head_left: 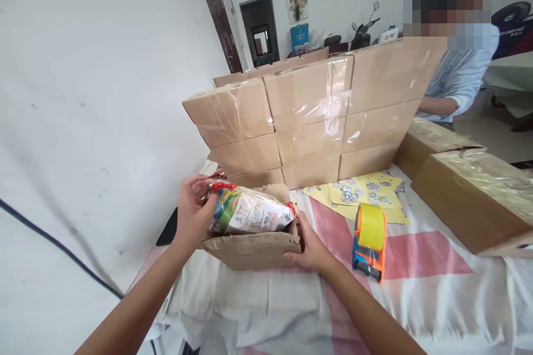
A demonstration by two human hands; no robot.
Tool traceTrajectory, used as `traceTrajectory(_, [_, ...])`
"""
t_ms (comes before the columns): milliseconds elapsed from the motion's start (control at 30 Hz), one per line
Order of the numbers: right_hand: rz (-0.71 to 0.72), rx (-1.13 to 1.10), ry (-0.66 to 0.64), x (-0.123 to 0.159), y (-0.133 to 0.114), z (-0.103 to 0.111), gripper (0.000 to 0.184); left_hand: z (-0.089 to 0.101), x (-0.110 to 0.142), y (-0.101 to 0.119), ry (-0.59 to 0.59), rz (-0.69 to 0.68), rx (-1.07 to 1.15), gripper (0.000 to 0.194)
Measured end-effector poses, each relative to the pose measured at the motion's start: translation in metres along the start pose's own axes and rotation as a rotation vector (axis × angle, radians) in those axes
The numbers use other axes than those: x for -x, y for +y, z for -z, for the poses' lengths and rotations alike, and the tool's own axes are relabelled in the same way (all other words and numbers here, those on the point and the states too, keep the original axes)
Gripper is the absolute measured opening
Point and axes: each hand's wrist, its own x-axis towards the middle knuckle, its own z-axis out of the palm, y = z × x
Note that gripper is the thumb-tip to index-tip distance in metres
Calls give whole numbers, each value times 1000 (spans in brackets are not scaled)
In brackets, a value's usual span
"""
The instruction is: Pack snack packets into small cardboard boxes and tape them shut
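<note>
The printed pkt (pixel 260 215) lies lengthwise in the open cardboard box (pixel 254 252) on the cloth-covered bench (pixel 278 310), its upper side bulging above the front rim. L hand (pixel 195 208) is partly curled, thumb & fingers round the pkt's left end, by the red trim. R hand (pixel 308 245) is closed partway on the box's right end, thumb on the front wall; can't see all its fingers. Step in hand, I'd say: settling the pkt in the box w/ R hand as the brace. Next move prob. calls for easing that left end down w/o tearing the wrap or bending the wall, R hand firm. Tape dispenser (pixel 370 241) is nearby, untouched; taped boxes (pixel 308 94) stand stacked behind, a co-worker's forearm (pixel 438 105) beyond.
</note>
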Motion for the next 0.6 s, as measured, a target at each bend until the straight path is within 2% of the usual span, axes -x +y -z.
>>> traceTrajectory(133, [-10,-42,13,-3,-7,0,117,2,4,14,53,-56,0,18])
traceTrajectory(267, [-24,-50,3,-3,-14,2,106,-5,-1,8,-48,-111,50,13])
traceTrajectory(333, [-15,-40,11,-3,-14,2,110,-4,-6,-3,-286,-74,-53,6])
traceTrajectory(433, [-8,6,10,-2,-14,2,123,7,-11,-16,-806,-18,-320,10])
traceTrajectory(467, [-14,20,1,-1,-13,2,127,12,-12,-17,-934,-34,-417,12])
traceTrajectory(533, [-38,33,-5,-1,-14,1,129,21,-13,-13,-1035,-120,-597,12])
traceTrajectory(600, [-55,33,2,-1,-14,1,129,25,-11,-5,-1029,-205,-737,26])
